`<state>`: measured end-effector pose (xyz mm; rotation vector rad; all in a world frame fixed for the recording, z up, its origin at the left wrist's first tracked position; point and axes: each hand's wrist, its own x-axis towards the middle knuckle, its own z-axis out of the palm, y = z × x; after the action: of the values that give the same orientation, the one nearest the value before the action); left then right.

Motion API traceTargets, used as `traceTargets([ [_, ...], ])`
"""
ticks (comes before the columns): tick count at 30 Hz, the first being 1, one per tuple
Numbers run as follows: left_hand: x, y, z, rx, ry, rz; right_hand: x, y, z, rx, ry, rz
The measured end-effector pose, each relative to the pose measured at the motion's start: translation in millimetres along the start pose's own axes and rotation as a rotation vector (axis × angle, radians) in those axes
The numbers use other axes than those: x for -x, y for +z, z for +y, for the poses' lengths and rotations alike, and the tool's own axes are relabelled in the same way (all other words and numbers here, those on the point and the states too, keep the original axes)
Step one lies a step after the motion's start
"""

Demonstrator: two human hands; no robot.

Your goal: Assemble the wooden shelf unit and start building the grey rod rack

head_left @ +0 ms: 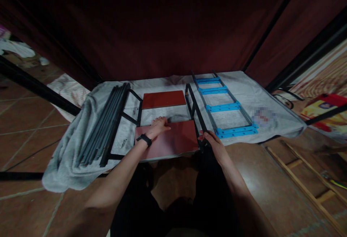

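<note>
A black metal frame [195, 111] lies on a grey cloth [70, 146] on the floor, with two reddish-brown boards set in it. My left hand [158, 125], a black watch on its wrist, rests on the far edge of the near board [173, 141], fingers curled over that edge. My right hand [211, 141] is closed round the frame's right rail at the near corner. The far board [163, 99] lies untouched between the rails.
A bundle of grey and black rods [104, 123] lies at the left of the cloth. A ladder-like frame with blue crossbars [223, 107] lies at the right. Dark red fabric walls stand behind. A wooden ladder [303, 186] lies on the tiled floor at the right.
</note>
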<state>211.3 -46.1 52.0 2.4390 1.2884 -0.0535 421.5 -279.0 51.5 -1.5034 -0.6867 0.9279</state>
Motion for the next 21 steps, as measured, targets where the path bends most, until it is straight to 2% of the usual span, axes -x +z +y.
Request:
traceTargets([
  [3, 11, -16, 1, 0.089, 0.104, 0.008, -1, 1, -2, -0.001, -0.037, -0.01],
  [6, 39, -26, 7, 0.136, 0.217, 0.034, 0, 2, -4, -0.03, -0.029, -0.005],
  [10, 84, -28, 25, 0.079, 0.179, 0.109, 0, 4, -2, -0.059, -0.045, 0.021],
  [13, 106, -25, 36, 0.024, 0.182, 0.167, 0, 8, 2, -0.088, -0.054, 0.082],
  [17, 111, -25, 38, -0.012, 0.202, 0.193, -2, 12, 4, -0.092, -0.061, 0.185],
  [21, 108, -28, 37, -0.026, 0.206, 0.182, -6, 13, 7, -0.082, -0.078, 0.191],
])
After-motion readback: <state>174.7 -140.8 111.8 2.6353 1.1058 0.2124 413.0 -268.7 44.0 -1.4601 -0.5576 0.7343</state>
